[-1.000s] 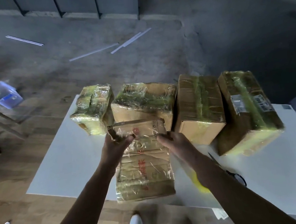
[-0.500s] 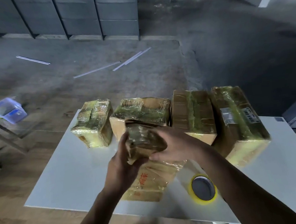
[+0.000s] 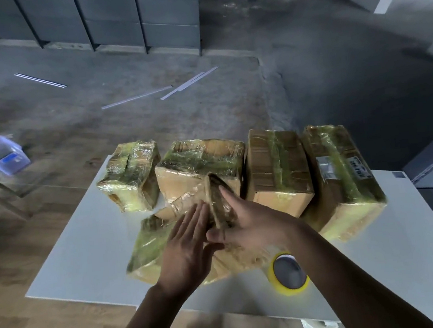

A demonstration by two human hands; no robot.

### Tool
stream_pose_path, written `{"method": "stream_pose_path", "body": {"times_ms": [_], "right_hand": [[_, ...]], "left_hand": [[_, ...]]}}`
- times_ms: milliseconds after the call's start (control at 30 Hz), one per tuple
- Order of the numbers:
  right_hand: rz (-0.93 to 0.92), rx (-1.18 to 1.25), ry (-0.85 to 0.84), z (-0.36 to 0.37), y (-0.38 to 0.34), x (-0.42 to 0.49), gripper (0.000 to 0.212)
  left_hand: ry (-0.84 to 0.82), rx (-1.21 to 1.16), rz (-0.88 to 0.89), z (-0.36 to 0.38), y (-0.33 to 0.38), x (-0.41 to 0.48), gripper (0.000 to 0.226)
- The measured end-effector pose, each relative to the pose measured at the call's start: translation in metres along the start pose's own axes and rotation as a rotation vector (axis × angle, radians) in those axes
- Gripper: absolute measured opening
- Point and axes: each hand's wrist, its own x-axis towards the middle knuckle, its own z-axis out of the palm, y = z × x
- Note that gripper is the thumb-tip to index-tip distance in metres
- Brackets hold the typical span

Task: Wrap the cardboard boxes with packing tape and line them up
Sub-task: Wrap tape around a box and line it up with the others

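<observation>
Left grip (image 3: 189, 248) wide, fingers straight, flat on the front box (image 3: 149, 247) near the desk's (image 3: 81, 256) front edge. Right grip (image 3: 247, 221) pinches its raised flap (image 3: 218, 203). Four wrapped boxes (image 3: 276, 163) stand in a row behind (tape roll (image 3: 292, 291) just beside front box).

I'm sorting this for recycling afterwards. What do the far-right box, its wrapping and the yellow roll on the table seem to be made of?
The brown far-right box looks like matte cardboard, judging by its tan faces and folded edges. Its wrapping is probably clear, yellow-tinted plastic tape: glossy, wrinkled, glinting. The yellow roll looks like the same tape wound up; its core cannot be told.
</observation>
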Motion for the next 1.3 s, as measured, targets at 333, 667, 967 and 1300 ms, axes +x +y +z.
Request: {"method": "stream_pose_path", "body": {"times_ms": [333,667,967,1300], "right_hand": [[0.275,0.125,0.177,0.049,0.045,0.034,0.09],[0.209,0.129,0.33,0.067,0.06,0.047,0.083],[0.181,-0.118,0.398,0.077,0.044,0.052,0.09],[0.197,0.117,0.274,0.052,0.038,0.049,0.074]], "left_hand": [[-0.461,0.01,0.177,0.016,0.014,-0.025,0.078],[-0.569,0.29,-0.036,-0.013,-0.024,-0.044,0.085],[-0.587,0.29,0.013,-0.016,-0.036,-0.031,0.074],[-0.274,-0.343,-0.672,-0.053,-0.078,-0.053,0.093]]}}
